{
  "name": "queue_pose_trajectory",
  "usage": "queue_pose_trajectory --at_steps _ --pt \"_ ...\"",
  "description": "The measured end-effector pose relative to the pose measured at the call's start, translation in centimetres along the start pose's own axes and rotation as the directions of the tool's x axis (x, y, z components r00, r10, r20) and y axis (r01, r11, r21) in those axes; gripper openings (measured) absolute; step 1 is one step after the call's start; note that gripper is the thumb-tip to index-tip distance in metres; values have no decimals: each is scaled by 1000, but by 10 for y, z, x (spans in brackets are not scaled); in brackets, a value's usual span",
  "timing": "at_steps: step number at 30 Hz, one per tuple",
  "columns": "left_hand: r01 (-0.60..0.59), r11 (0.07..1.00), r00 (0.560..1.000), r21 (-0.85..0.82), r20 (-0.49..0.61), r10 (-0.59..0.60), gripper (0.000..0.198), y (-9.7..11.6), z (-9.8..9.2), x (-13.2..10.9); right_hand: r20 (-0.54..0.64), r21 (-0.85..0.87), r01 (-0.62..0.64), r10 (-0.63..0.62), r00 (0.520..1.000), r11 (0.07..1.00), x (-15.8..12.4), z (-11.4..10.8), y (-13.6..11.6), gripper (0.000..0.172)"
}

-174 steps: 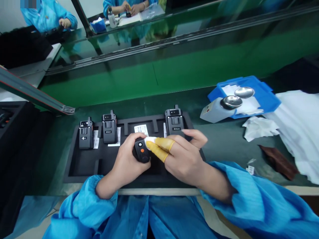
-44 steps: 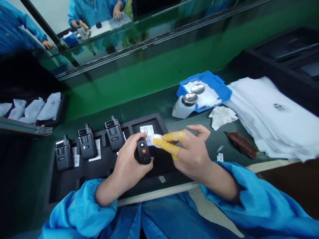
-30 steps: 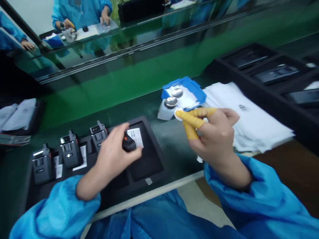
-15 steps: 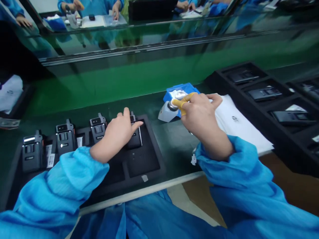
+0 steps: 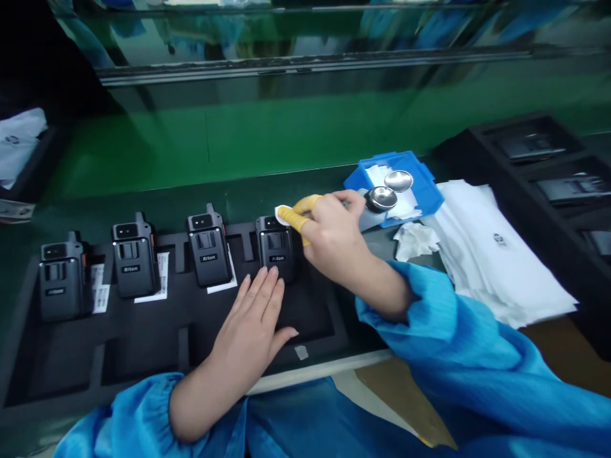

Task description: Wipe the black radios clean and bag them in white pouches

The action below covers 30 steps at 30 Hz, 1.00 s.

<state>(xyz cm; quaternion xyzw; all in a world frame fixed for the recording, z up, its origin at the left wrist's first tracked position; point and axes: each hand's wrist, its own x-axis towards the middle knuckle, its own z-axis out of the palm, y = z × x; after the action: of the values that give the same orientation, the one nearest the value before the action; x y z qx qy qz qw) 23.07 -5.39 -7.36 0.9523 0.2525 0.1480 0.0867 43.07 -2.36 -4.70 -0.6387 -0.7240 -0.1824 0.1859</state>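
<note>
My right hand (image 5: 334,235), with yellow covers on its thumb and finger, pinches a small white wipe (image 5: 280,216) against the top of a black two-way radio (image 5: 277,248). That radio lies back side up in a black foam tray (image 5: 143,346). Below it, my left hand (image 5: 252,324) lies flat with fingers stretched, their tips at the radio's lower end. Three more radios, one of them a Riton-marked radio (image 5: 209,251), rest in the tray to the left. Just behind my right hand is a dispenser bottle (image 5: 380,199) with its lid flipped up.
Behind the bottle, a blue bin (image 5: 432,197) contains white wipes. A crumpled wipe (image 5: 415,242) lies near a stack of white printed bags (image 5: 506,261). Another foam tray (image 5: 482,168) with devices is at far right. White labels (image 5: 162,277) lie beside the radios.
My right hand has moved left from the bottle's top to the radio, carrying the wipe. My left hand has slid down to the radio's lower end. The view has tilted down.
</note>
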Motion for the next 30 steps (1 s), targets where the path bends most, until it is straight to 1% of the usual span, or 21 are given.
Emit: queue_pose_trajectory --at_steps 2,4,6,8,12,16,18,21,26,30 --pt "2 999 1000 -35 -4 -2 50 -1 1 0 42 -20 43 -42 998 999 6 10 -6 31" --pt "2 998 1000 -56 -5 -3 49 -1 1 0 62 -41 105 -103 993 994 7 13 -10 31" --pt "1 998 1000 -60 -3 -1 47 -1 1 0 59 -44 160 -158 986 986 4 12 -9 29" --pt "0 998 1000 -57 5 1 47 -1 1 -1 42 -49 181 -179 983 982 -1 8 -5 28" --pt "-3 1000 1000 -29 11 4 46 0 0 0 -20 -121 145 -148 989 982 -7 4 1 31" --pt "-27 999 1000 35 4 27 43 0 -1 1 -75 -125 206 -216 974 971 -1 8 -5 29" --pt "-36 998 999 55 1 36 42 0 -1 2 -86 -117 214 -225 971 970 4 11 -10 27" --pt "-37 997 999 67 3 37 42 0 -2 2 -85 -125 169 -180 980 978 5 13 -11 28" --pt "-31 998 999 55 14 30 42 1 -2 1 -130 -180 93 -117 985 979 -3 10 -8 37" --pt "-31 998 999 49 12 31 42 1 -2 1 -116 -163 127 -147 982 978 -1 11 -14 33"
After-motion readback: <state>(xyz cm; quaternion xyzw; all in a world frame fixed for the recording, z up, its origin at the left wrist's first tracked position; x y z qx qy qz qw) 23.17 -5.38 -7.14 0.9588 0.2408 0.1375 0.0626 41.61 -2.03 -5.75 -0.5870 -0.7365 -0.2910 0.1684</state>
